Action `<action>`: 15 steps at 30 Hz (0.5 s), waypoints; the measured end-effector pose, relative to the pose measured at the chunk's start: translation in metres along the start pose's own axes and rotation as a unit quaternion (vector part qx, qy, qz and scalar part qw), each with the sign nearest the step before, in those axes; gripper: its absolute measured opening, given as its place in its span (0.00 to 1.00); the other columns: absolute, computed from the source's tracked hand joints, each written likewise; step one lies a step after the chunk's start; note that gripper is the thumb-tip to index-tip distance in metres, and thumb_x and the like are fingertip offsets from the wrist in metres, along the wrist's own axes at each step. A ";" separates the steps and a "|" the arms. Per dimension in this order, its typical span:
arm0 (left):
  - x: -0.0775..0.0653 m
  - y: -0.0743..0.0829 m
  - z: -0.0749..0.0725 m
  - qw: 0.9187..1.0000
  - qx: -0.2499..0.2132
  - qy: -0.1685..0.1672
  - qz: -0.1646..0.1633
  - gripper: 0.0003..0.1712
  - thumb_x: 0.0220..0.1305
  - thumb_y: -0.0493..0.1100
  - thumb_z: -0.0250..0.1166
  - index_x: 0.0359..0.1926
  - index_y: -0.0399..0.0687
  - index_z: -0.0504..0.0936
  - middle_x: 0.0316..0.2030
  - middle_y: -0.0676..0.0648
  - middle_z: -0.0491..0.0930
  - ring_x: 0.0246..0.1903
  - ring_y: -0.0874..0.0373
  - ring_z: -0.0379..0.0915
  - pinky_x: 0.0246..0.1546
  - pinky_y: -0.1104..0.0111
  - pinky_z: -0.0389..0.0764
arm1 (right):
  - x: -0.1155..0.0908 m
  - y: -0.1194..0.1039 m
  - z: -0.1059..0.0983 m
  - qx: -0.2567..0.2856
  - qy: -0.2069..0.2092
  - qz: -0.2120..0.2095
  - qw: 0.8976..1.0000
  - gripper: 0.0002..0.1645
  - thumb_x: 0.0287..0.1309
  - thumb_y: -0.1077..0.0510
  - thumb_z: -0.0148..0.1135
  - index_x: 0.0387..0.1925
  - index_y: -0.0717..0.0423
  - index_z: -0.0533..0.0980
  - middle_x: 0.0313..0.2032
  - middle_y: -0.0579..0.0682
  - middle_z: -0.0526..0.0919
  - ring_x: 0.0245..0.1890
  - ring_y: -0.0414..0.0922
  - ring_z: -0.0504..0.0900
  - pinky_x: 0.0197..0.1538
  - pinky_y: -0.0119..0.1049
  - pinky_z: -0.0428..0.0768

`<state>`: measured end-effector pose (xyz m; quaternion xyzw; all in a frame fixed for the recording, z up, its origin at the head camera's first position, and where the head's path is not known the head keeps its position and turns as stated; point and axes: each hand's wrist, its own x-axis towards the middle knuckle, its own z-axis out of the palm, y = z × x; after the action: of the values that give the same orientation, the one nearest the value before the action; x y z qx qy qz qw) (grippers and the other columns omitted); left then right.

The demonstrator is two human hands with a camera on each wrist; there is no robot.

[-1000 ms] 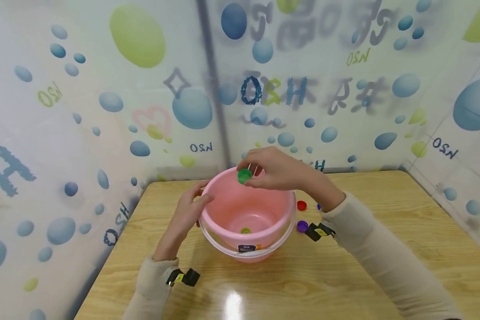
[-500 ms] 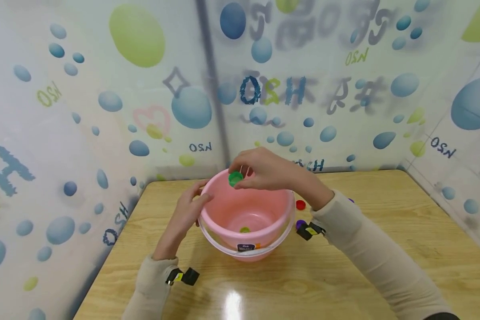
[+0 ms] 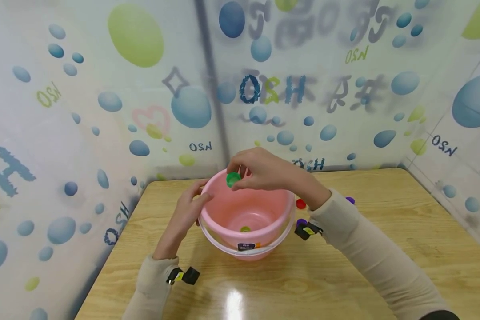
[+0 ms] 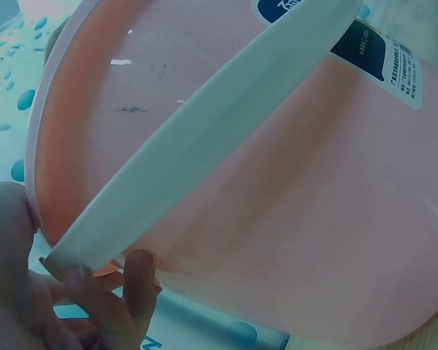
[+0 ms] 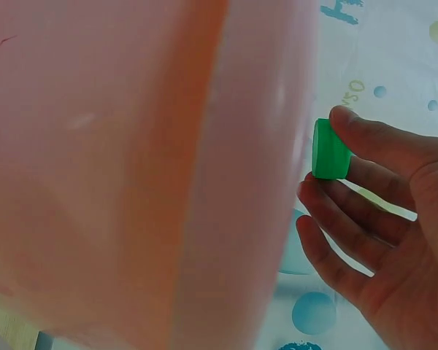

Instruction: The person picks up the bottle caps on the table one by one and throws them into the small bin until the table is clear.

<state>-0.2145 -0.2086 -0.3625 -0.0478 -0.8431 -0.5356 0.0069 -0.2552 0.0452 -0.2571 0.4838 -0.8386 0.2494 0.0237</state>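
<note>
A pink bucket (image 3: 268, 202) stands upright on the table with its white handle (image 3: 242, 253) lowered toward the near side. My left hand (image 3: 187, 205) grips the bucket's left rim, thumb over the edge and fingers outside. In the left wrist view those fingers (image 4: 140, 281) are close to the handle's end. Above the bucket's mouth, my right hand (image 3: 264, 170) pinches a green bottle cap (image 5: 331, 149) between thumb and fingertips, the other fingers spread loosely. A yellow-green cap (image 3: 245, 229) lies on the bucket's bottom, partly hidden by the near rim.
On the wooden table (image 3: 344, 266), right of the bucket, lie a red cap (image 3: 301, 203), a purple cap (image 3: 302, 222) partly behind the wrist camera, and a blue-purple cap (image 3: 350, 200). A patterned wall (image 3: 320, 115) rises directly behind the table.
My right hand has moved left over the bucket with the green cap, mostly in the first half second. The left hand keeps its grip on the rim.
</note>
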 end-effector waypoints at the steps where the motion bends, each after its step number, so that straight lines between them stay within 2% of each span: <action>1: 0.000 0.000 0.000 1.000 0.000 0.001 -0.001 0.27 0.72 0.51 0.59 0.70 0.60 0.74 0.53 0.39 0.76 0.16 0.57 0.70 0.14 0.64 0.75 | 0.000 0.000 0.000 0.003 0.000 0.001 1.000 0.17 0.60 0.52 0.74 0.48 0.56 0.84 0.43 0.48 0.88 0.39 0.40 0.86 0.46 0.36 0.87; 8: -0.001 -0.001 0.001 1.000 -0.006 0.001 -0.006 0.27 0.72 0.50 0.59 0.70 0.57 0.74 0.53 0.37 0.75 0.15 0.59 0.70 0.13 0.67 0.73 | 0.001 -0.001 0.002 0.010 0.000 0.002 1.000 0.17 0.59 0.51 0.75 0.46 0.54 0.84 0.42 0.47 0.88 0.39 0.41 0.86 0.47 0.42 0.88; 15: -0.001 0.000 0.001 1.000 -0.004 0.002 0.001 0.27 0.72 0.50 0.59 0.70 0.56 0.74 0.52 0.38 0.75 0.15 0.59 0.70 0.13 0.65 0.74 | 0.000 0.000 0.003 0.003 -0.013 0.010 1.000 0.22 0.55 0.50 0.78 0.49 0.55 0.83 0.45 0.49 0.87 0.45 0.45 0.85 0.49 0.37 0.85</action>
<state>-0.2132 -0.2077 -0.3628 -0.0479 -0.8411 -0.5387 0.0089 -0.2543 0.0434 -0.2600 0.4790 -0.8427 0.2458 0.0090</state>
